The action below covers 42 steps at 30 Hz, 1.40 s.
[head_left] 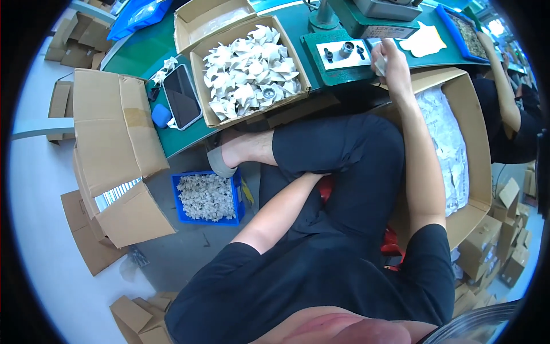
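Observation:
My right hand (391, 64) is closed at the right side of the green bench press, beside its metal fixture plate (338, 62). Between the fingers shows a bit of a small white part (380, 66); the fingers cover most of it. My left forearm (285, 207) reaches under my raised leg, and the hand there is hidden. In front of me, an open cardboard box (213, 119) on the bench is heaped with white plastic fan wheels (249, 71). The green press (323, 23) stands to the right of that box.
A phone (182, 96) and a blue case (161, 116) lie at the bench's left. On the floor, a blue crate (239, 215) holds small pale parts. Large cardboard boxes (117, 126) flank me; the right one has a plastic liner (444, 149). A co-worker's arm (504, 94) is at far right.

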Available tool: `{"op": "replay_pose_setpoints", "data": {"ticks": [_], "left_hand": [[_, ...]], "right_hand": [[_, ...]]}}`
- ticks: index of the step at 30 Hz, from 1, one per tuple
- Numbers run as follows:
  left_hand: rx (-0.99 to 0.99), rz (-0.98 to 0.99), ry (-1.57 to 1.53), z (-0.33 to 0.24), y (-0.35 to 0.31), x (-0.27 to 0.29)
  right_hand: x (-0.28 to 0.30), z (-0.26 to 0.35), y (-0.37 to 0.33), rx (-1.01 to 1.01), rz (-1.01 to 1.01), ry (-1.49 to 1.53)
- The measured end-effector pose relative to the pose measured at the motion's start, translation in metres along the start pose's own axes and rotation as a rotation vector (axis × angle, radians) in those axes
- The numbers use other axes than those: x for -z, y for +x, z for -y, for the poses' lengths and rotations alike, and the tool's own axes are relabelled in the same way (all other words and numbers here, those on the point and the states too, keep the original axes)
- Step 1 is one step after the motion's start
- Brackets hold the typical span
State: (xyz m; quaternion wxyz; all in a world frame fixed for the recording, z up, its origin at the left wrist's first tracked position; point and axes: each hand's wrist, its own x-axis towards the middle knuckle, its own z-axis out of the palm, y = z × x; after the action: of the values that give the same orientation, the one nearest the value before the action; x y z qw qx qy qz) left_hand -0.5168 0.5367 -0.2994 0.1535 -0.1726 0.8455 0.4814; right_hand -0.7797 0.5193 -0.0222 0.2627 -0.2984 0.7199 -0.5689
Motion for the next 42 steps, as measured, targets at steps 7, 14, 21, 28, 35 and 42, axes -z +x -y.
{"op": "replay_pose_setpoints", "data": {"ticks": [7, 14, 21, 28, 35, 42], "left_hand": [[0.005, -0.032, 0.028, 0.010, 0.003, -0.008], [-0.009, -0.015, -0.499, 0.024, 0.009, -0.027], [0.035, 0.020, 0.093, -0.021, -0.007, 0.009], [0.072, 0.054, -0.290, -0.028, -0.012, 0.024], [0.042, -0.145, -0.352, 0.000, 0.011, 0.000], [-0.002, -0.258, -0.428, -0.013, 0.002, -0.003]], "right_hand": [[0.015, 0.024, -0.013, -0.183, 0.339, 0.435], [-0.003, 0.049, -0.008, -0.071, 0.315, 0.124], [-0.012, 0.065, -0.002, -0.145, 0.308, -0.305], [-0.006, 0.078, 0.010, -0.129, 0.376, -0.435], [0.051, -0.004, 0.071, 0.022, 0.259, -0.567], [0.008, -0.099, 0.105, 0.316, 0.035, -0.382]]}}
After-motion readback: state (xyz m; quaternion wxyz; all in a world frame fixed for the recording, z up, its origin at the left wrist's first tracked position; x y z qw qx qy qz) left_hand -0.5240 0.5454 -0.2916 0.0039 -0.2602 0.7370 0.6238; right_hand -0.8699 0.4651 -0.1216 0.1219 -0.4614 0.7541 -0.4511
